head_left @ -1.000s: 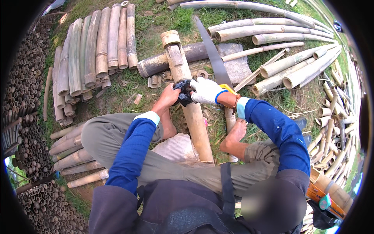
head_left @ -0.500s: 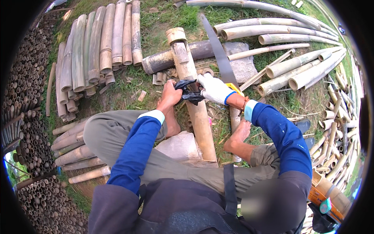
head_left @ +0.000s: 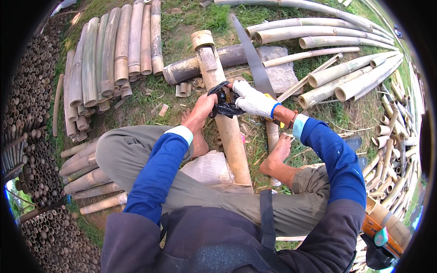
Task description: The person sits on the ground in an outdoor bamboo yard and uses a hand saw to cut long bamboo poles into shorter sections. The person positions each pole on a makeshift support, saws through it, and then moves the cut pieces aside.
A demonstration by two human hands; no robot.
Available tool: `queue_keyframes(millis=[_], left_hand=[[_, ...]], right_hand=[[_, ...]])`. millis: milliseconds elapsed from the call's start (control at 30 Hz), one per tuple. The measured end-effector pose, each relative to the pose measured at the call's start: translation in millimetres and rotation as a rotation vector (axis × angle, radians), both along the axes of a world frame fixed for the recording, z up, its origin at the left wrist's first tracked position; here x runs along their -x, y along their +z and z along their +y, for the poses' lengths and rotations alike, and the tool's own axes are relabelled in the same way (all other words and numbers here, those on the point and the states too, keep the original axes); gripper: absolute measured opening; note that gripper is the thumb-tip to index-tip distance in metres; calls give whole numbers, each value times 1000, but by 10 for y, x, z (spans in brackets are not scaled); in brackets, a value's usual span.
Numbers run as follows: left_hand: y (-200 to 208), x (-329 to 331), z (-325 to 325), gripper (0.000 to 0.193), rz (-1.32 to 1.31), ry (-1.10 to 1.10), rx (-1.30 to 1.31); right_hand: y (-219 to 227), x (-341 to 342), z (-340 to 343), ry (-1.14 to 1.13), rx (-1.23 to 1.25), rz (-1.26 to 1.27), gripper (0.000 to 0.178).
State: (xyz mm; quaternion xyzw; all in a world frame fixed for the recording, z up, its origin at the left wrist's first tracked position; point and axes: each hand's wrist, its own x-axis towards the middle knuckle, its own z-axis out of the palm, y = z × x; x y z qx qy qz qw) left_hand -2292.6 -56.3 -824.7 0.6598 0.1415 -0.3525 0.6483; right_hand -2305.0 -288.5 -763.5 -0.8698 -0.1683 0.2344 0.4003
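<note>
Black bag (head_left: 224, 101) stretched between the two hands, in front of the near bamboo post (head_left: 234, 148). Bag crumpled, with a gap at its middle; post partly hidden behind it.

Left hand (head_left: 203, 109): bare, fingers closed on the bag's left edge. Right hand (head_left: 254, 99): in a white glove with blue cuff, fingers gripping the bag's right side. Exact finger placement under the glove cannot be told. Both sleeves blue with pale cuffs; a band at the right wrist.

Post slopes away from the seated person, upper part across a dark log (head_left: 187, 72) lying crosswise. Small block (head_left: 208, 59) on the post's upper face, near the far end. Grey stone (head_left: 278, 75) at the log's right.

Saw (head_left: 251, 57) just beyond the right hand, blade pointing up and away, passing in front of log and stone; yellow handle mostly hidden behind the right wrist.

Left foot (head_left: 199, 142) bare, left of the post. Right foot (head_left: 277, 152) bare, beside a thinner pole (head_left: 271, 134). Pale ribbed pad (head_left: 207, 167) between left leg and post; material unclear.

Around: cut lengths (head_left: 105, 57) in a row at upper left, more beside the left knee; long poles (head_left: 327, 32) at upper right; loose heap (head_left: 395, 152) at far right. Bamboo chips scattered on the grass (head_left: 175, 34).
</note>
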Motion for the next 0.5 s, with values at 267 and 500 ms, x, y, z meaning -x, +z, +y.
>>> queue_keyframes(millis=[267,500], left_hand=[[817,149,-190,39,150,165,562],[575,182,-305,39,110,162,568]], right_hand=[[595,163,-284,6,-99,-26,70],[611,225,-480,-84,-58,-173,62]])
